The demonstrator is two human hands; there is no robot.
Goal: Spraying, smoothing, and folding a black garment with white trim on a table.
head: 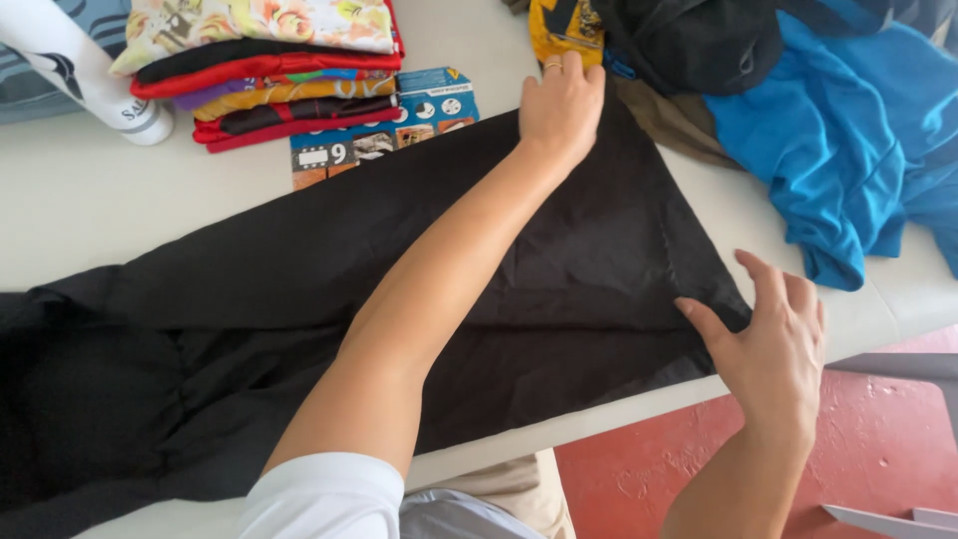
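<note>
A large black garment point(559, 269) lies spread across the white table point(90, 200), and its left part hangs in folds over the near edge. My left hand point(562, 105), with a ring on one finger, reaches across to the far right corner of the cloth, fingers together and curled over that corner. My right hand point(768, 339) hovers at the near right corner by the table's edge, fingers spread, the thumb touching the cloth's tip.
A stack of folded colourful clothes point(269, 70) sits at the back left on a printed blue card point(399, 125). A white cylindrical object point(80, 70) stands beside it. A loose blue garment point(848, 130), dark clothes point(689, 40) and a yellow piece point(559, 25) are heaped at the back right. The red floor point(878, 439) lies below.
</note>
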